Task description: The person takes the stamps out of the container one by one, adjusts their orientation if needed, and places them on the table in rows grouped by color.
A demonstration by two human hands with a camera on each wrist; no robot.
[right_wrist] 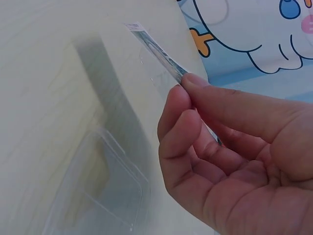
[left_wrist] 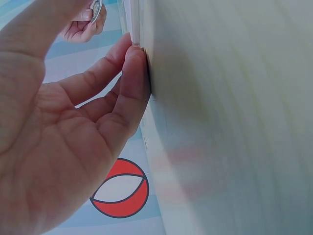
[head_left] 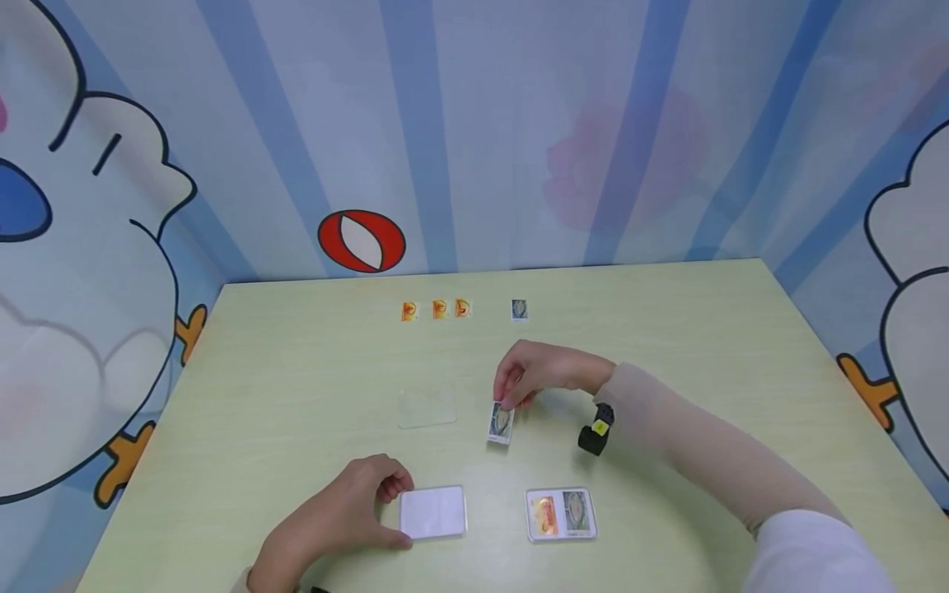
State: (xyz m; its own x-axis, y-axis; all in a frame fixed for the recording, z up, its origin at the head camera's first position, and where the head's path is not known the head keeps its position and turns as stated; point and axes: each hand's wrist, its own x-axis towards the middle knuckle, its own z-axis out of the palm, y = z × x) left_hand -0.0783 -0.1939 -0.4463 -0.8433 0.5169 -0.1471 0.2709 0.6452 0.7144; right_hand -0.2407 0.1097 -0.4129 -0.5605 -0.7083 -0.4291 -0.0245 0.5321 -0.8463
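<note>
With the right hand (head_left: 547,366) we pinched the small picture card (head_left: 501,426) by its far end, between thumb and fingers, and we held it over the middle of the tabletop (head_left: 704,338); in the right wrist view its shadow fell apart from it, so it was lifted. The left hand (head_left: 341,506) gripped the white case (head_left: 433,512) near the near edge of the tabletop, its thumb at one left corner and its fingers at the other. We judged this a good manner, because a grip on the side left the white face uncovered and could prevent sliding. For the card, we thought a light pinch was best, since a thin piece like this might bend, and turning it level would give better control. The clear cover (head_left: 427,409), which lay farther from the near edge than the case, was difficult to notice, so our sleeve and fingers needed care around it. The framed case (head_left: 560,515), to the right along the near edge, showed two pictures upright side by side, a useful guide for straightness.
</note>
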